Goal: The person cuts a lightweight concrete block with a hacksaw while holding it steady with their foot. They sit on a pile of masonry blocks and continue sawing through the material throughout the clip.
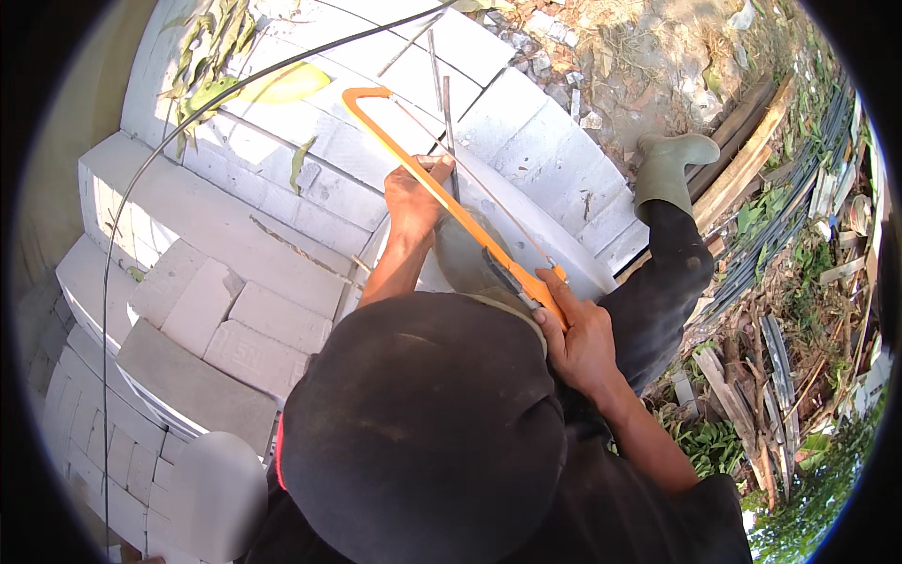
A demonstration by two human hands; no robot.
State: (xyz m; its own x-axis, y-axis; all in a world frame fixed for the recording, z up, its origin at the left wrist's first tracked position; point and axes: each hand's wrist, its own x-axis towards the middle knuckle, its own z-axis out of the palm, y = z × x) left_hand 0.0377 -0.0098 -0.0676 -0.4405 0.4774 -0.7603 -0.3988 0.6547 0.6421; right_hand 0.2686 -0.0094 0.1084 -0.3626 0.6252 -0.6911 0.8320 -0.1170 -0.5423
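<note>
My right hand [584, 343] is closed around the handle of an orange hacksaw [418, 171], whose frame slants up to the left. The thin saw blade [503, 209] crosses a narrow metal rod [448, 111] just beside my left fingers; whether it touches the rod I cannot make out. My left hand [413, 202] is closed on that rod near the saw frame, with part of its grip hidden behind the frame. Pale blocks [526, 132] lie beneath the rod. A grey-green boot [474, 249] shows between my arms.
Stacked grey blocks [216, 310] stand at the left. A black cable [272, 68] arcs over the upper left, near green leaves [211, 56]. Another boot [669, 169] rests at the right, beside wooden planks [742, 160], dark rods [785, 221] and scattered debris. A dark cap [423, 423] blocks the lower middle.
</note>
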